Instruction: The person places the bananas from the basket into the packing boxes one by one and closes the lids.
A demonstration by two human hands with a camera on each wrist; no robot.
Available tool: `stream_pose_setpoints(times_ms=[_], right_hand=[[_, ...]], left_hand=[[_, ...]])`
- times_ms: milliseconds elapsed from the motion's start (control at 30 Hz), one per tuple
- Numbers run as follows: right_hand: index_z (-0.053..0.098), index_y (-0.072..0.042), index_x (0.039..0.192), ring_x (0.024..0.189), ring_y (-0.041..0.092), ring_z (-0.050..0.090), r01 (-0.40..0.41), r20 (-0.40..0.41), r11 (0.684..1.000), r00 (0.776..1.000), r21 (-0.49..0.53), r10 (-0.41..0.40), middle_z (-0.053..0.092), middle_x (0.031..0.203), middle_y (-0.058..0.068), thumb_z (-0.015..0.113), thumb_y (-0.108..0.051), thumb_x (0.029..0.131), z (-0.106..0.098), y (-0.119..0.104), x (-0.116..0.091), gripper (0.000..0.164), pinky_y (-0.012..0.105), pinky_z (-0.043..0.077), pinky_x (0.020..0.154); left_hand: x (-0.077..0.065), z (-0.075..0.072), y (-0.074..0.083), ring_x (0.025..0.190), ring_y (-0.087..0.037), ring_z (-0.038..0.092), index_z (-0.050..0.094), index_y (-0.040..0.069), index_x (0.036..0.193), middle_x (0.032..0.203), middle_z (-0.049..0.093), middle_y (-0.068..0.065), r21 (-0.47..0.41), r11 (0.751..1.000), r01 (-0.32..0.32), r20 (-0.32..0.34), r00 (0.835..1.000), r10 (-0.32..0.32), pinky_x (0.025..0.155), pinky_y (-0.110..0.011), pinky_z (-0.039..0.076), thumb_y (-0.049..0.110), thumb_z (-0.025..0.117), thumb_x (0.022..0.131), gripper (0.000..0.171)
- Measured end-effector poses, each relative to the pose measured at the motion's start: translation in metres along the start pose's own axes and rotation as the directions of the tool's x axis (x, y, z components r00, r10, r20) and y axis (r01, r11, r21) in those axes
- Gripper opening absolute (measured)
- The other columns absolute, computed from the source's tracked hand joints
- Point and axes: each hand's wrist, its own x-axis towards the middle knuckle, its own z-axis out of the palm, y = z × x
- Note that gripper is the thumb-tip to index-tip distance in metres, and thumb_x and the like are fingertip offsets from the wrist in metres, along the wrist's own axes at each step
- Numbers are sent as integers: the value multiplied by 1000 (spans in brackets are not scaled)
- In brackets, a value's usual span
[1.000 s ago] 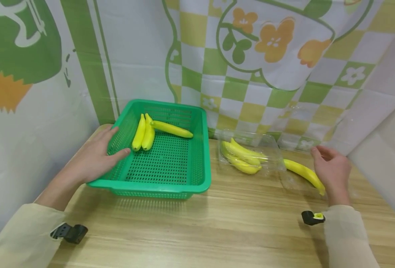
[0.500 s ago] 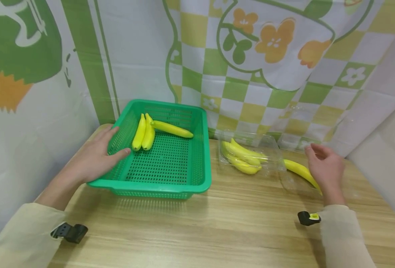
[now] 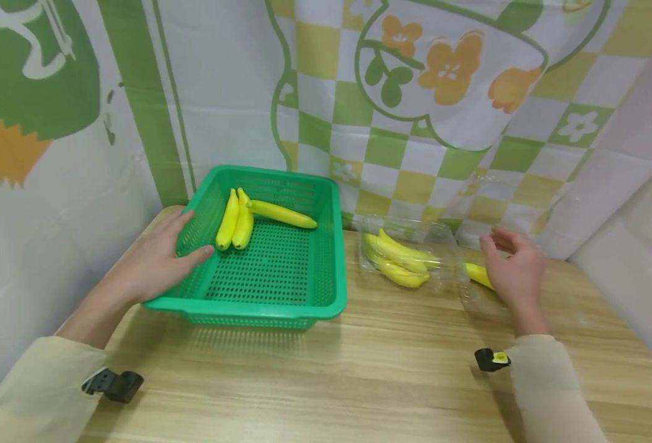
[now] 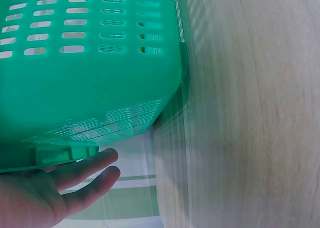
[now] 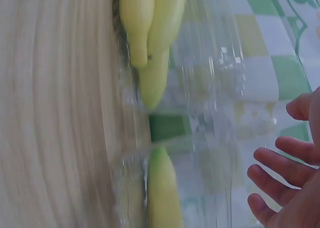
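Bananas [image 3: 282,213] look smooth and yellow, some curved, left hand [image 3: 159,255] outstretched, right hand [image 3: 516,269] loosely spread.

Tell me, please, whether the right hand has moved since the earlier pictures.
Yes; judged against the green basket, the right hand has moved left, closer to it.

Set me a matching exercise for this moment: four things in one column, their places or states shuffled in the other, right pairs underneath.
1. Green basket
2. Clear container
3. Lone banana
4. Left grip

A. Partly hidden behind the right grip
B. At the basket's left rim in the head view
C. See-through, with bananas showing through it
D. Perforated, holding three bananas

Pairs: 1-D; 2-C; 3-A; 4-B
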Motion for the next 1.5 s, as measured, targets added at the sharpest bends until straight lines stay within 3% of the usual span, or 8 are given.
stream_pose_setpoints(times_ms=[100, 200, 567, 900, 1500], right_hand=[[59, -11, 151, 139, 32, 60, 10, 14, 1000, 1000, 27, -11, 67, 148, 11, 54, -46, 107, 7, -9, -2, 56, 47, 47, 112], [62, -11, 148, 138, 32, 61, 39, -3, 997, 999, 59, -39, 69, 145, 12, 56, -45, 107, 14, -19, -3, 54, 51, 47, 115], [64, -11, 146, 133, 29, 64, 159, 41, 980, 986, 118, -165, 70, 142, 10, 62, -43, 106, 30, -68, -3, 51, 50, 48, 115], [64, -12, 144, 133, 29, 63, 258, 113, 945, 952, 199, -284, 70, 142, 9, 64, -42, 105, 56, -113, -9, 50, 52, 47, 117], [68, -15, 140, 124, 24, 67, 287, 151, 916, 929, 282, -338, 73, 136, 7, 67, -35, 104, 87, -162, -20, 41, 47, 52, 109]], left_hand=[[0, -1, -1, 157, -62, 14, 5, -2, 169, 174, 6, -34, -2, 1000, 1, 1, 1000, -1, 119, -81, 21, 50, 51, 109, 92], [1, -1, 0, 157, -62, 15, 5, -2, 169, 174, 7, -35, -4, 1000, 0, 1, 1000, 0, 119, -81, 22, 49, 51, 110, 91], [2, 0, 2, 158, -61, 13, 4, -3, 169, 174, 5, -34, -11, 1000, -10, 1, 1000, 10, 120, -81, 21, 48, 51, 110, 91], [2, -1, 2, 156, -62, 15, 5, -3, 169, 174, 7, -35, -1, 1000, -10, -5, 1000, 10, 120, -81, 21, 49, 51, 110, 91], [2, -1, 0, 156, -63, 15, 5, -3, 169, 173, 8, -36, 5, 1000, -15, -2, 1000, 15, 119, -81, 21, 49, 52, 109, 92]])
